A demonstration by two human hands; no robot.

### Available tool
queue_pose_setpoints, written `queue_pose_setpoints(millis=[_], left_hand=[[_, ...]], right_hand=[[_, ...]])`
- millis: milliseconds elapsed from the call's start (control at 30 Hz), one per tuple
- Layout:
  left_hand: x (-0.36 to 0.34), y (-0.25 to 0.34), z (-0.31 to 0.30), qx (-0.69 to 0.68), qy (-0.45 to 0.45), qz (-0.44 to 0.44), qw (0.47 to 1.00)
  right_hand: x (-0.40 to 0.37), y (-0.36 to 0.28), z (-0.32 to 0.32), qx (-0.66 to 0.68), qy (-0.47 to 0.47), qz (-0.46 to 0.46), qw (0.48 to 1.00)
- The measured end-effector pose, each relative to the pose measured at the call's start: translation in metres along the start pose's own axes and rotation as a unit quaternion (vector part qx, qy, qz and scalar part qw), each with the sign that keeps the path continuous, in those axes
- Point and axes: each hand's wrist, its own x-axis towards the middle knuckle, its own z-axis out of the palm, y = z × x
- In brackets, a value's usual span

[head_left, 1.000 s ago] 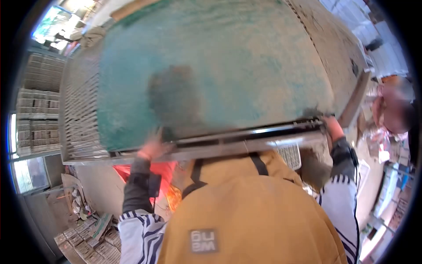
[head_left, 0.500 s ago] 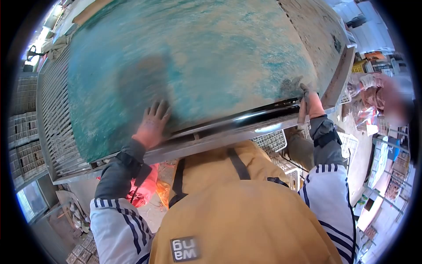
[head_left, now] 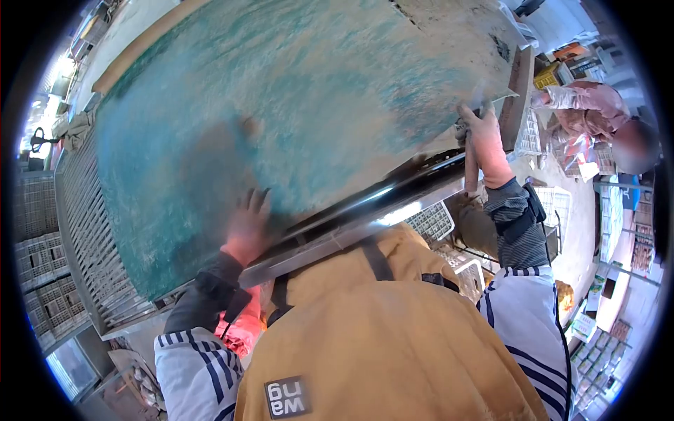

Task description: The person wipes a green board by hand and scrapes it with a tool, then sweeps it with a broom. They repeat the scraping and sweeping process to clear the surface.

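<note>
My left hand (head_left: 247,226) lies with spread fingers near the front edge of a large green-stained sheet (head_left: 295,119), slightly blurred by motion. At the sheet's right front corner, my right hand (head_left: 484,140) is closed on the edge of the sheet, which is lifted a little there. A brown strip or handle hangs beneath that hand, and I cannot make out what it is. Below the sheet runs a metal rail (head_left: 330,247) with a dark gap behind it. The sheet rests on a slatted frame (head_left: 102,231).
Stacked plastic crates (head_left: 42,256) stand at the left. A white crate (head_left: 430,223) and another crate sit below the frame at the right. A person in pinkish clothes (head_left: 593,109) bends at the far right, near shelves (head_left: 632,231). A red bag (head_left: 246,324) lies below my left arm.
My right hand has moved up and inward with the sheet's corner, and the gap above the rail looks wider. My left hand has shifted slightly down. The view has tilted.
</note>
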Motion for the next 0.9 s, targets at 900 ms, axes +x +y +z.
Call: queue_pose_setpoints(millis=[900], left_hand=[[0.077,0.081,-0.006,-0.048,0.092,0.090,0.991]], right_hand=[[0.010,0.057,-0.028,-0.519,-0.115,-0.177,0.828]])
